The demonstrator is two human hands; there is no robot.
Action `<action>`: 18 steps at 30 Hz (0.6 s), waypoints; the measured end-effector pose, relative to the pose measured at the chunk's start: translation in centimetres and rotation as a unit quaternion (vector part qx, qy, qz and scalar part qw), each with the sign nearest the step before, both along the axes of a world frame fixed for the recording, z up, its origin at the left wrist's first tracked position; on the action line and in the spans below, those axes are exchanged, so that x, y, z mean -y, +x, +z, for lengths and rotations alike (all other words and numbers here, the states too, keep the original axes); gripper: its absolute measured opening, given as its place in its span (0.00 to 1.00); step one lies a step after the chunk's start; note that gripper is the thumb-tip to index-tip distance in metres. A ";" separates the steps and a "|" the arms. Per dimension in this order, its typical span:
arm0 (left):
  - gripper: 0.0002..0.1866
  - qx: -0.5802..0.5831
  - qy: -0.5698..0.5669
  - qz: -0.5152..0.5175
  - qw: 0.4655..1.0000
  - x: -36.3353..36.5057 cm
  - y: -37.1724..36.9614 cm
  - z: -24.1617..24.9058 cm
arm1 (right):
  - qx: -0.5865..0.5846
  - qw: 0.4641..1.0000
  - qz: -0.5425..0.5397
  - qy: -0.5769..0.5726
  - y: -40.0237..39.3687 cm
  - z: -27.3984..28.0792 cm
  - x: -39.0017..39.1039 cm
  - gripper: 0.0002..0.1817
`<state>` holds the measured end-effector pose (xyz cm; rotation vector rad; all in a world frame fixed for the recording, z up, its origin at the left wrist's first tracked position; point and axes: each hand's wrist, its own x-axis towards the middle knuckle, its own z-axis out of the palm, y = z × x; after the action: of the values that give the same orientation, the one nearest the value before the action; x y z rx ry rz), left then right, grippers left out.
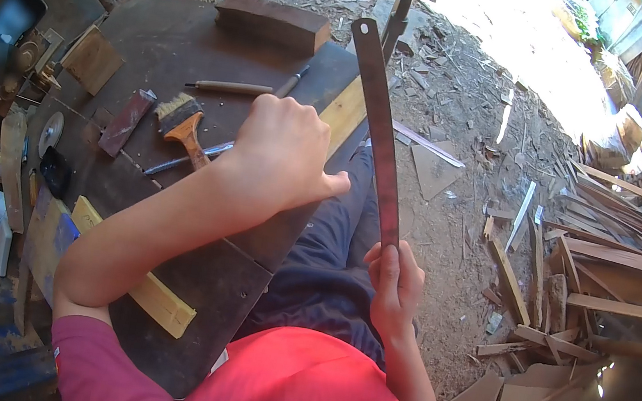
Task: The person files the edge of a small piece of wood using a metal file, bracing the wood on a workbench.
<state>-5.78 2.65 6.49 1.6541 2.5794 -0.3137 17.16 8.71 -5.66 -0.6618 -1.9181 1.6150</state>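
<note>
My left hand (283, 149) is above the right edge of the dark workbench (236, 271), its fingers curled downward and its thumb pointing right. What its fingers hold is hidden. A light wooden strip (343, 117) lies just beyond it at the bench edge. My right hand (394, 282), right of my lap, grips the lower end of a long, flat, dark metal blade (381, 131). The blade stands nearly upright, with a hole in its rounded top. A brush (184, 130) with a wooden handle lies left of my left hand, close to a thin metal rod (216, 149).
A dark wood block (268, 24) sits at the bench's far end. A red-brown block (126, 123), a disc (51, 135) and yellowish wood strips (157, 299) lie on the left. A clamp (397, 21) stands beyond the bench. Scrap wood (619, 260) is piled on the right.
</note>
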 end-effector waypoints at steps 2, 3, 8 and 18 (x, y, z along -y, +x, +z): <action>0.37 0.001 0.020 0.015 1.000 0.2 0.4 -0.4 | -0.010 1.000 0.002 -0.007 0.2 -0.2 0.1 0.17; 0.36 0.006 0.029 0.021 0.999 0.1 0.7 -0.7 | -0.015 1.000 0.003 -0.012 0.3 -0.3 0.2 0.17; 0.32 0.019 0.060 0.017 0.998 -0.3 1.8 -1.2 | -0.028 0.999 0.003 -0.029 0.7 -0.1 0.5 0.17; 0.27 0.177 0.199 -0.007 0.964 2.1 -1.7 -2.4 | -0.073 0.994 0.009 -0.085 -1.8 -2.5 0.2 0.17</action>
<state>-7.46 0.56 4.09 1.6459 2.4602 0.4908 15.40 8.51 -8.20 -0.5779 -1.7006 1.8001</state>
